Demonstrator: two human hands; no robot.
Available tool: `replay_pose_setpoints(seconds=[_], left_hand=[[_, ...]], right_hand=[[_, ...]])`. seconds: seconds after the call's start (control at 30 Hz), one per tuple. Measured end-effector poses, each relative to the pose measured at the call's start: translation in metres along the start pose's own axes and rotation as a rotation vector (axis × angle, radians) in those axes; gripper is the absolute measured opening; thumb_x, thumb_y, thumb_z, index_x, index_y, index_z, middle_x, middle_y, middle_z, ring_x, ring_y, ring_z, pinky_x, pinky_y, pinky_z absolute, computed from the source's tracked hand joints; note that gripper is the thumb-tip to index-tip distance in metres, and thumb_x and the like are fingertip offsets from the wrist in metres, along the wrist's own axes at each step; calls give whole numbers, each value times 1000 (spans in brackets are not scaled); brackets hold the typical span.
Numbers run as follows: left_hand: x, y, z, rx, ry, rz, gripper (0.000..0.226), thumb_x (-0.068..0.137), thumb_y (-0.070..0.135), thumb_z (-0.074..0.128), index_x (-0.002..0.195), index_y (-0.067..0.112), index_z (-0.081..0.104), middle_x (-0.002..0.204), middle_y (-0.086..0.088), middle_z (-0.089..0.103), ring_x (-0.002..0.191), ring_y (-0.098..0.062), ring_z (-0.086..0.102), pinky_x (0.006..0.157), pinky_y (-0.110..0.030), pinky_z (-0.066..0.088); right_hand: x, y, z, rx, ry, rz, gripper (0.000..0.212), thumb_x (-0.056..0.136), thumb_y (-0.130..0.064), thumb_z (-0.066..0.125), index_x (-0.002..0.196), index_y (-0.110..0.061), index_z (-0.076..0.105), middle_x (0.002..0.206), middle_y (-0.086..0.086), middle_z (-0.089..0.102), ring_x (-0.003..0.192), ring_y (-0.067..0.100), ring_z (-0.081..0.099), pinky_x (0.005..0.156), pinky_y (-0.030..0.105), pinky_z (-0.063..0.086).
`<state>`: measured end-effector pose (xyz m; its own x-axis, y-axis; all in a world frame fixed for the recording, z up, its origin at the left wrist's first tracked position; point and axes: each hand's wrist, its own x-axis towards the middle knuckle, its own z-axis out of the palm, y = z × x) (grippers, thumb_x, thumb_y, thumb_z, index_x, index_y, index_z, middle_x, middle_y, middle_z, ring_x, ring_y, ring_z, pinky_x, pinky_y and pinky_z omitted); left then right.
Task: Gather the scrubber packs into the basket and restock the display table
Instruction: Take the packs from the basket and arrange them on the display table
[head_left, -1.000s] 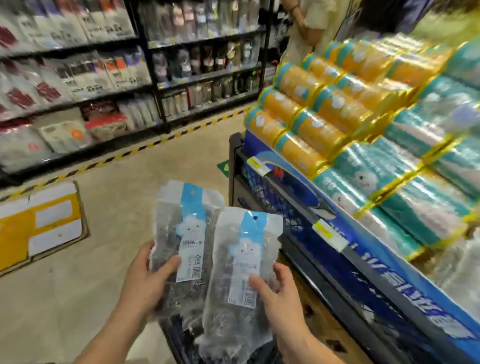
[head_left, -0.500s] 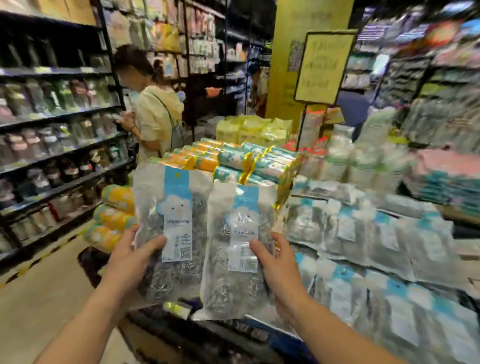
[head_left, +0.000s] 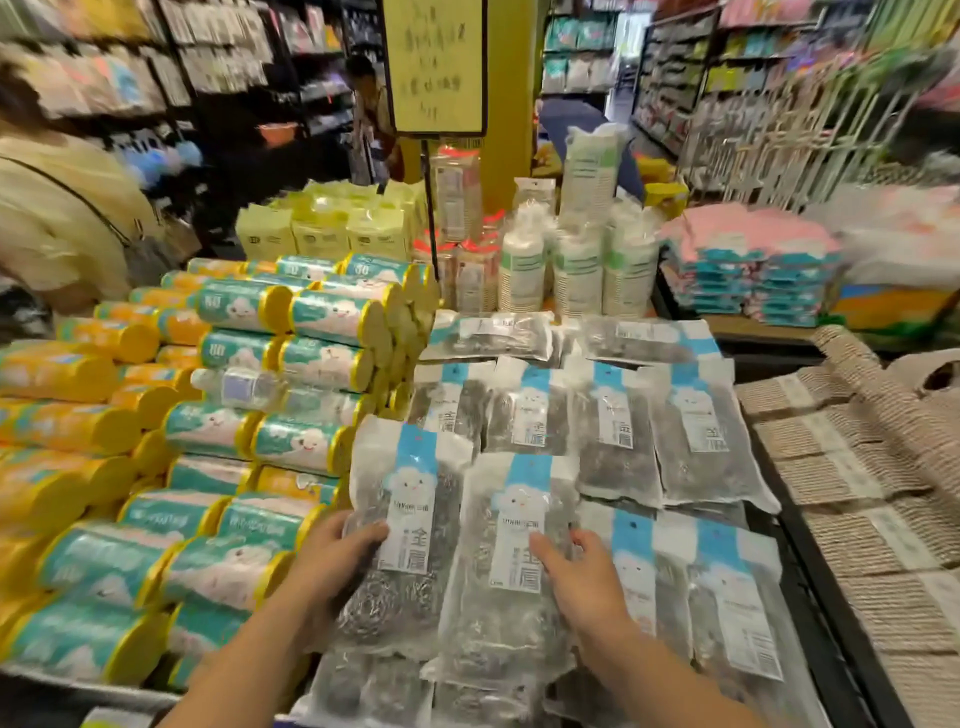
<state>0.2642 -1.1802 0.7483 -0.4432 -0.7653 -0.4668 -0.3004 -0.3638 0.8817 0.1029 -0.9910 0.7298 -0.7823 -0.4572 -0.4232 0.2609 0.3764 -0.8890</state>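
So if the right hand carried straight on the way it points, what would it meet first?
Probably the row of scrubber packs lying flat beyond the pack the right hand holds; its height above them is unclear.

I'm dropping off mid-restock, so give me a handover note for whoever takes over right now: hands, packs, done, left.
Left hand grips the left pack; right hand grips the right pack, thumbs on the labels.
Both packs are over the near end of the display table, above others lying there.
Done: rows of packs lie farther back.
Left: set these two down.
Basket not in view.
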Motion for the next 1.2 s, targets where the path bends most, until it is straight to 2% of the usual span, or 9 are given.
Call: replay_pose_setpoints(seconds=[0.1, 0.27, 0.43, 0.5, 0.6, 0.7, 0.83, 0.93, 1.2], left_hand=[[12, -25, -4, 76, -8, -102, 18, 92, 7, 66, 109, 5, 65, 91, -20, 76, 93, -43, 71, 81, -51, 59], [25, -43, -21, 305, -38, -137, 20, 88, 13, 72, 107, 10, 68, 89, -9, 78, 87, -30, 75, 83, -48, 59], [33, -44, -23, 440, -139, -121, 18, 92, 10, 65, 110, 11, 64, 92, -1, 75, 82, -23, 68, 73, -33, 53], [31, -46, -21, 462, -175, -134, 29, 90, 20, 64, 118, 14, 62, 100, -1, 73, 89, -24, 65, 77, -32, 51], [29, -53, -25, 679, -134, -123, 75, 67, 54, 56, 137, 28, 50, 135, -16, 47, 125, -36, 48, 107, -41, 40], [18, -51, -33, 719, -155, -111, 93, 65, 63, 53, 148, 22, 38, 145, -18, 35, 135, -37, 37, 113, -41, 33], [5, -35, -58, 636, -97, 109, 74, 90, 44, 67, 149, 10, 37, 147, -12, 44, 131, -29, 47, 108, -39, 41], [-14, -16, -96, 509, 20, 260, 57, 90, 34, 70, 140, 15, 50, 124, -5, 55, 107, -22, 58, 90, -35, 48], [-90, -44, -276, 371, 265, 347, 33, 89, 32, 71, 118, 27, 58, 108, 0, 59, 94, -17, 59, 85, -37, 52]], right_hand=[[15, 35, 11, -49, 13, 81, 51, 84, -39, 74, 124, -13, 54, 109, 2, 69, 96, 22, 67, 91, 44, 55], [19, 50, 21, -166, 2, 140, 37, 92, -33, 66, 119, -15, 48, 104, -1, 66, 86, 12, 62, 71, 31, 48], [13, 41, 21, -444, 57, 57, 35, 88, -39, 65, 109, -12, 55, 102, 3, 66, 90, 20, 64, 82, 37, 55], [9, 38, 21, -533, 60, 33, 43, 89, -39, 65, 116, -8, 51, 110, 6, 62, 98, 23, 60, 82, 35, 51], [4, 36, 21, -663, 72, -14, 60, 89, -39, 63, 131, -3, 41, 127, 13, 56, 117, 31, 54, 94, 39, 48], [-6, 27, 24, -732, 111, -48, 66, 86, -39, 66, 133, -3, 35, 131, 15, 51, 118, 33, 53, 98, 41, 48], [-31, -2, 40, -785, 204, -195, 69, 87, -39, 66, 140, -7, 36, 138, 12, 45, 124, 30, 48, 100, 40, 44], [-59, -31, 75, -718, 203, -348, 66, 89, -40, 64, 141, -10, 39, 139, 7, 47, 126, 25, 48, 96, 36, 45], [-158, -37, 243, -589, -180, -575, 49, 91, -35, 67, 129, -15, 46, 119, -1, 51, 110, 20, 53, 86, 32, 44]])
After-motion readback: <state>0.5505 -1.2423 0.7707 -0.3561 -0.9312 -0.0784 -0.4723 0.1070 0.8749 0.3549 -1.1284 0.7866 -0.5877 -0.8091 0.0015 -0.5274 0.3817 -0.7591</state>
